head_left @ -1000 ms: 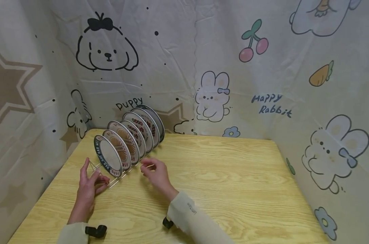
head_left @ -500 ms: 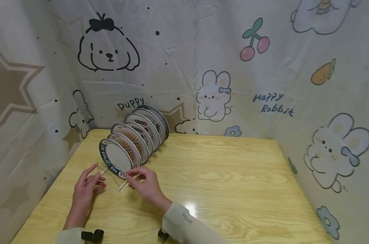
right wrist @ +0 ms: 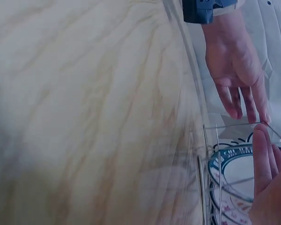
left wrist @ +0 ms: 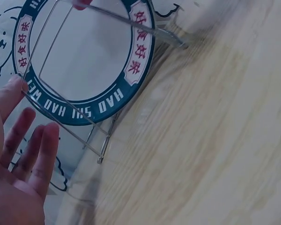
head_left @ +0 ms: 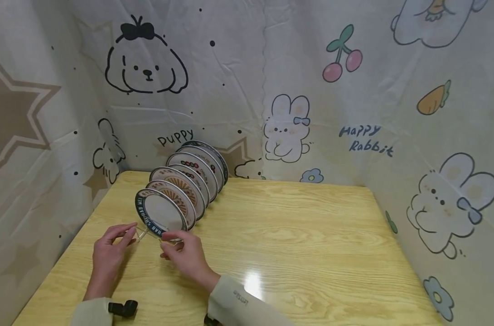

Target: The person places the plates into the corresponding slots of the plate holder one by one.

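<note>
A row of several round plates [head_left: 164, 213] stands on edge, leaning, in a thin wire dish rack [head_left: 142, 233] at the table's left. The front plate has a dark green rim with white lettering and a pale middle. My left hand [head_left: 110, 253] pinches the rack's front left wire between thumb and index finger; its other fingers are extended in the left wrist view. My right hand [head_left: 188, 254] pinches the front right of the rack, just below the front plate's lower edge. In the left wrist view the wire end frame [left wrist: 103, 140] stands before the front plate.
The wood-grain table [head_left: 296, 235] extends to the right of the rack. Behind and at both sides hangs a pale curtain [head_left: 230, 68] printed with cartoon animals. The rearmost plates stand close to it.
My right hand has moved left and toward me, from beside the rack to its front end. The rack's near end and plates have shifted right. My left hand now pinches the wire.
</note>
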### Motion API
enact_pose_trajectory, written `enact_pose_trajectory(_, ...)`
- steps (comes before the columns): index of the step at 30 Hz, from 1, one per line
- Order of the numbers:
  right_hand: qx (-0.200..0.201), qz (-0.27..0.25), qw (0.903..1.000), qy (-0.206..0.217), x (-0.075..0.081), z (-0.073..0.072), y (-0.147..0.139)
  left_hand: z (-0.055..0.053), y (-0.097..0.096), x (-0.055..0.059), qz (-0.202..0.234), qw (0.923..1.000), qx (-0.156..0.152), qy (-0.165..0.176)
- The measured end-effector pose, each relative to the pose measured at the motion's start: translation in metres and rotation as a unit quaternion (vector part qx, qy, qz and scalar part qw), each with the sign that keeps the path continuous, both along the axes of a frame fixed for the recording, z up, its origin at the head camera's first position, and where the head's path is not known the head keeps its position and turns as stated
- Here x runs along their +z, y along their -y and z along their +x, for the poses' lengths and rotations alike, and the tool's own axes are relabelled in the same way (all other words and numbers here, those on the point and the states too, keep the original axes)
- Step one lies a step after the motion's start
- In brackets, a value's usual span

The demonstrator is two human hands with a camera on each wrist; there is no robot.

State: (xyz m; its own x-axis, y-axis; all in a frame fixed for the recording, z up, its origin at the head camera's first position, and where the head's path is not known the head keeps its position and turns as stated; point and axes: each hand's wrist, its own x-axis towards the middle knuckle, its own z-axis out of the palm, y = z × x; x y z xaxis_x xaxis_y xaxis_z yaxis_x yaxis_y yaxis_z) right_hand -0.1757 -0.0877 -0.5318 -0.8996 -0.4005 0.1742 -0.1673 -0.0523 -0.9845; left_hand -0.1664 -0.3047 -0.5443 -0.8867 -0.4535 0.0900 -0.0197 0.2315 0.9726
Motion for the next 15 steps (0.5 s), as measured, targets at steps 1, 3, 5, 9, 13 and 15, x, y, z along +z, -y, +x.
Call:
enact_pose_trajectory(1, 0.001, -0.003, 1.0, 0.003, 0.0002, 0.0003, 0.0019, -0.0003, -0.0007, 0.0002, -0.008, 0.9999, -0.005, -0.004)
enact_pose_trajectory(3, 0.004, -0.008, 0.9999, 0.008, 0.0006, 0.0009, 0.0046, -0.0002, -0.0028, 0.0005, -0.018, 0.9997, -0.017, -0.005)
enact_pose_trajectory(5, 0.004, -0.018, 0.9997, 0.014, 0.001, 0.0015, 0.0059, 0.0006, -0.0043, -0.0002, -0.024, 0.9992, -0.031, -0.005)
enact_pose_trajectory(9, -0.01, -0.036, 0.9986, 0.037, 0.0018, 0.002, 0.0045, 0.0018, -0.0063, -0.0031, -0.032, 0.9981, -0.052, 0.0)
enact_pose_trajectory(13, -0.023, -0.039, 0.9975, 0.054, 0.0024, 0.0014, 0.0012, 0.0012, -0.0075, -0.0035, -0.033, 0.9968, -0.073, -0.004)
enact_pose_trajectory(15, -0.027, -0.042, 0.9971, 0.058, 0.0032, 0.0014, -0.0008, 0.0012, -0.0087, -0.0024, -0.03, 0.996, -0.084, -0.009)
